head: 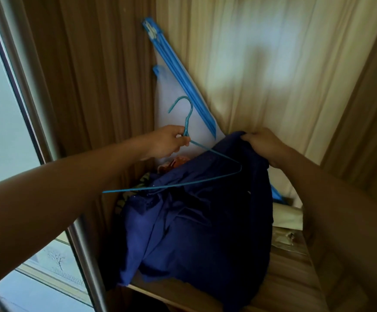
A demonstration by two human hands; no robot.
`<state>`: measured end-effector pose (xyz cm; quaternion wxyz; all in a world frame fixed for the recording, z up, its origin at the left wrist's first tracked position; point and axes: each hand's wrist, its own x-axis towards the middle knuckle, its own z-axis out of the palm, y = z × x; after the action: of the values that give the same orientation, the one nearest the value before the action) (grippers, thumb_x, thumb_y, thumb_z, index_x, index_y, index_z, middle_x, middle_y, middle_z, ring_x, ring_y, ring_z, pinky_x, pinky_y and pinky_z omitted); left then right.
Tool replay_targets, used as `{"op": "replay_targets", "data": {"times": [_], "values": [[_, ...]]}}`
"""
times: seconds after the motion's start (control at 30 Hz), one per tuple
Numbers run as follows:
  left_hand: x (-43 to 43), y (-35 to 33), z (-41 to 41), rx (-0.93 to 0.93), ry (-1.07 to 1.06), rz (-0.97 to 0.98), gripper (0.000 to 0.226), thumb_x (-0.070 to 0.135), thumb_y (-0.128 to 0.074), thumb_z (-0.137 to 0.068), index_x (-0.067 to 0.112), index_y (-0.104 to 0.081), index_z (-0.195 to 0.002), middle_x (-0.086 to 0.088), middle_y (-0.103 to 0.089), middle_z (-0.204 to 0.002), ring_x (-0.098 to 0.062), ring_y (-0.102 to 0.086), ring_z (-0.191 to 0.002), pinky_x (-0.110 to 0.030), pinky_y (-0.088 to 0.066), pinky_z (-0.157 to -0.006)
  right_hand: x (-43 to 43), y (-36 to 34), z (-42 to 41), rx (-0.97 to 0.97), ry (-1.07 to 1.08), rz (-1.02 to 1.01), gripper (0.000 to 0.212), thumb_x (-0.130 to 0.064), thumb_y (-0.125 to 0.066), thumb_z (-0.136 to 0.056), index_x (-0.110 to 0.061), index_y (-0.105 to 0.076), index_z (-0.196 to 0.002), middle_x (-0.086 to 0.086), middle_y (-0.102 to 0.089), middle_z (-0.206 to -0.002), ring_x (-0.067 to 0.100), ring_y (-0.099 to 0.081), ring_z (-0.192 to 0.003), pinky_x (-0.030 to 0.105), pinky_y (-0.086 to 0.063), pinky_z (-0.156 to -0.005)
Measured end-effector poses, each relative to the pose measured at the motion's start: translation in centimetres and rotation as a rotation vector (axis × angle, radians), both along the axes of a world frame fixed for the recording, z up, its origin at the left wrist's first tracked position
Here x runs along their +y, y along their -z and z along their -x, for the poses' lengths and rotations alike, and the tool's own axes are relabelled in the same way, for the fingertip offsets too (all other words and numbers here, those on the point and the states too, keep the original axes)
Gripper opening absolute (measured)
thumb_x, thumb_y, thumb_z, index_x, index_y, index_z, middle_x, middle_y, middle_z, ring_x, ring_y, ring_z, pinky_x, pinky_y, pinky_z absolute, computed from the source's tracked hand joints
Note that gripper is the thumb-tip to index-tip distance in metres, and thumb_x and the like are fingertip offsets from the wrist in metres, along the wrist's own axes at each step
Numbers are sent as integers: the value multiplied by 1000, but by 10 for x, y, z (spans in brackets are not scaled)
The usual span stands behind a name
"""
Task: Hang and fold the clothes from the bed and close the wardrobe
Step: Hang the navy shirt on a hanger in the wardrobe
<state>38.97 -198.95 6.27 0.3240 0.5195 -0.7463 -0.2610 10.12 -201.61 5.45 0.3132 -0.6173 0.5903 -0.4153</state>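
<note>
Head view, the only one. Left hand (169,141) pinches the blue wire hanger (188,122) at the neck, fingers curled just under the hook, with the triangle hanging out past the fingertips. Right hand (265,143) clenches a bunched top edge of the navy garment (201,226). The cloth drapes down from those fingers onto the wooden shelf (284,278) inside the wardrobe (273,64).

The hanger's lower wire lies across the front of the garment, not inside it, so by my judgement the garment is not yet threaded on. The neck hold likely keeps the hook free for a rail. The right grip lifts the fabric to find an opening for the hanger arm.

Hard to make out:
- No collar, sleeve or hem reads clearly, so I cannot tell what type of garment it is.
- The right thumb is buried in the cloth.
- The rail is not in view.
- Below the left fingers, a pinkish item (174,164) and a striped one peek out from under the navy cloth, mostly covered.
- A white storage bag (162,109) with a blue zip edge leans behind the left fingertips, its lower part hidden.
- The metal door frame (25,102) is cut off at the left edge.
</note>
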Motion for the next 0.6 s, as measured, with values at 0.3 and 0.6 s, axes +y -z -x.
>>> {"op": "replay_targets", "data": {"times": [0.3,0.6], "values": [[-3,3,38,184,-43,116,39,42,-50,-103,20,-53,-71,9,-53,-50,-1,-45,-37,-14,-32,-36,21,-36,-38,298,-270,197,30,-52,-63,-90,-24,-74,-89,-3,-76,-86,11,-71,-80,33,-52,-76],[7,-3,26,272,125,-266,28,45,-47,-91,21,-62,-89,-1,-64,-71,-13,-53,-68,-33,-57,-71,24,-9,-26,719,-266,610,17,-17,-52,-103,-13,-69,-104,4,-69,-94,19,-60,-86,30,-36,-69]]}}
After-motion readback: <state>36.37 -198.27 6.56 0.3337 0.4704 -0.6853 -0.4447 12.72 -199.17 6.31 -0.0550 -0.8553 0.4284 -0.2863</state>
